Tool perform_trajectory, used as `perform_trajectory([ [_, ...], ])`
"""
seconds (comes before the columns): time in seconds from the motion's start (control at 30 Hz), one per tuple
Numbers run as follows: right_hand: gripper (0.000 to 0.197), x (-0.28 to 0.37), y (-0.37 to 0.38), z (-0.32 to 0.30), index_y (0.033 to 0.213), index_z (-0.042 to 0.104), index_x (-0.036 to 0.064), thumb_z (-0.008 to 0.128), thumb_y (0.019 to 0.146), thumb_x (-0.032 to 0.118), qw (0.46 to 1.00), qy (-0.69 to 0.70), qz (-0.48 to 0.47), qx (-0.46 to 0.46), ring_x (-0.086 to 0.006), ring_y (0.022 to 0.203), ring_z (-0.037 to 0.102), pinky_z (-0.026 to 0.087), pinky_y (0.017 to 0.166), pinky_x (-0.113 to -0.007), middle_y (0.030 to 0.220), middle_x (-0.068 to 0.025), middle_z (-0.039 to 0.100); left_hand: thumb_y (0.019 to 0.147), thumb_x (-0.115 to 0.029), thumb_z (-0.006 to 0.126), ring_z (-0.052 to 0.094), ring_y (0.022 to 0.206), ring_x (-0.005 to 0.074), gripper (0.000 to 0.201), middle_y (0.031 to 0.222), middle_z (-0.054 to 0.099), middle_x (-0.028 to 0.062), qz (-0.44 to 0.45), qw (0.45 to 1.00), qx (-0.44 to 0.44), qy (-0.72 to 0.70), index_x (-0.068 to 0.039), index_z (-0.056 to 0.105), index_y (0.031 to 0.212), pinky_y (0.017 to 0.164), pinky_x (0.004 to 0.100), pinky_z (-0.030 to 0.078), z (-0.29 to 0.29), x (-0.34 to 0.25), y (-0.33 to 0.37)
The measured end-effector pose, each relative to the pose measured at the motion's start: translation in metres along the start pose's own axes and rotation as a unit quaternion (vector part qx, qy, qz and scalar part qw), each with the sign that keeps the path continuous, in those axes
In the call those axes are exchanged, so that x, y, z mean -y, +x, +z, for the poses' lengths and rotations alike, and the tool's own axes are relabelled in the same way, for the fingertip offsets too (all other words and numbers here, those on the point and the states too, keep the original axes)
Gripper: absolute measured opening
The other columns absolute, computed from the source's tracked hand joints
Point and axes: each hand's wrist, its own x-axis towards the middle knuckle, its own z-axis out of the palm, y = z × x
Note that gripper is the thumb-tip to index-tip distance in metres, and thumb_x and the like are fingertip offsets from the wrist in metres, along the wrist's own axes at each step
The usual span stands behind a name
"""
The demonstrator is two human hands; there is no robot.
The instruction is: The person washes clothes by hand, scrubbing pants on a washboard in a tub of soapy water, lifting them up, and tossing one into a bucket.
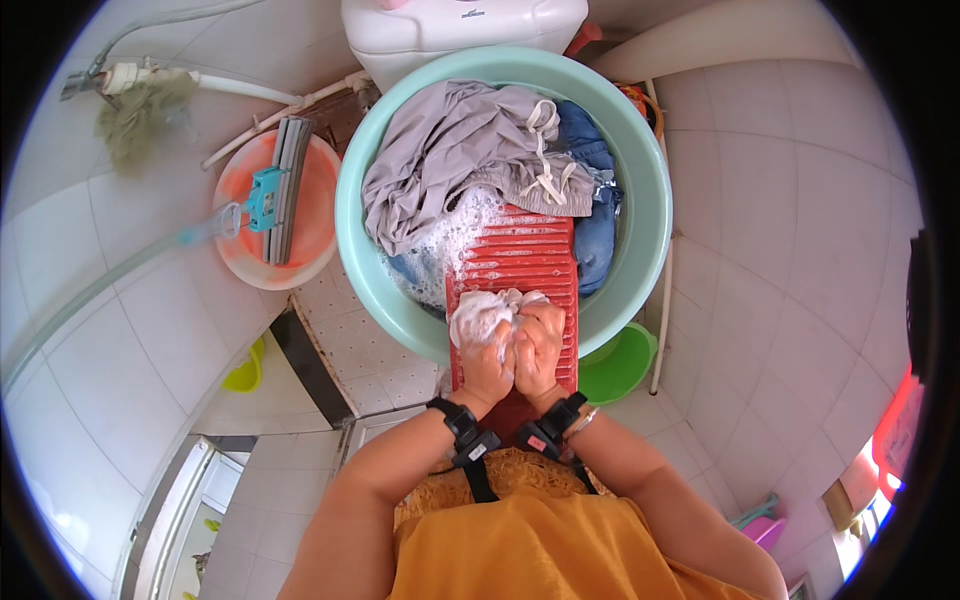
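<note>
A red ridged washboard (515,255) leans out of a big pale-green basin (357,270) toward me. On its lower part my left hand (486,362) and my right hand (538,345) are pressed close together, fingers curled round a soapy white cloth (478,312). Suds cover part of the cloth, and its full shape is hidden by my hands. Grey drawstring trousers (440,150) lie bunched in the basin above the board. Blue denim (596,240) rests along the basin's right side. Foamy water (440,255) shows left of the board.
An orange-pink basin (325,200) at the left holds a sponge mop (266,200). Behind the big basin stands a white toilet tank (465,25). A bright green basin (620,365) sits low at the right. Tiled walls (790,230) close in on both sides.
</note>
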Motion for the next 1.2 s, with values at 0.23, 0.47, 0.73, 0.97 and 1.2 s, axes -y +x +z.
perform_trajectory([
  [0.23,0.022,-0.023,0.025,0.009,0.072,0.061,0.0011,0.054,0.076,0.022,0.998,0.006,-0.025,0.052,-0.0399,0.075,0.05,0.041,0.07,-0.044,0.078,-0.0191,0.059,0.081,-0.024,0.057,0.059,0.09,0.0446,0.025,0.092,0.065,0.0229,0.066,0.997,0.034,0.012,-0.002,0.064,0.091,0.091,0.0529,0.041,-0.003,0.022,0.038],
  [0.47,0.02,-0.03,0.041,0.011,0.067,0.057,0.0015,0.052,0.075,0.019,0.996,-0.037,-0.055,0.058,-0.0412,0.071,0.052,0.044,0.067,-0.046,0.074,-0.0192,0.059,0.08,-0.024,0.056,0.061,0.069,0.0406,0.017,0.069,0.061,0.0181,0.102,0.993,0.044,0.036,-0.007,0.059,0.081,0.067,0.0478,0.049,-0.004,0.025,0.058],
  [0.73,0.024,-0.025,0.062,-0.03,0.077,0.059,0.0013,0.048,0.091,0.018,0.935,0.215,0.278,-0.054,-0.018,0.075,0.056,0.045,0.074,-0.032,0.076,-0.0063,0.061,0.082,-0.02,0.061,0.055,0.094,0.0396,0.017,0.095,0.061,0.0191,-0.03,0.998,0.019,-0.048,-0.005,0.054,0.08,0.084,0.0479,0.042,-0.047,0.001,0.037],
  [0.97,0.081,-0.016,0.035,-0.078,0.142,0.033,0.0117,0.078,0.074,0.017,0.981,-0.056,-0.058,0.175,-0.0315,0.105,0.057,0.047,0.091,-0.039,0.135,-0.0135,0.039,0.069,-0.034,0.079,0.037,0.125,0.0445,0.075,0.133,0.039,0.023,-0.001,0.973,0.179,0.147,-0.014,0.042,0.131,0.104,0.0524,0.031,-0.087,-0.013,0.003],
  [1.2,0.024,-0.021,0.065,-0.098,0.107,0.06,0.0021,0.065,0.087,0.014,0.879,0.298,0.37,0.039,-0.009,0.049,0.054,0.041,0.041,-0.022,0.075,-0.004,0.064,0.065,0.006,0.069,0.058,0.109,0.0314,0.08,0.117,0.055,0.0249,-0.245,0.966,0.067,-0.055,-0.001,0.035,0.137,0.088,0.0397,0.048,-0.077,-0.019,0.018],
])
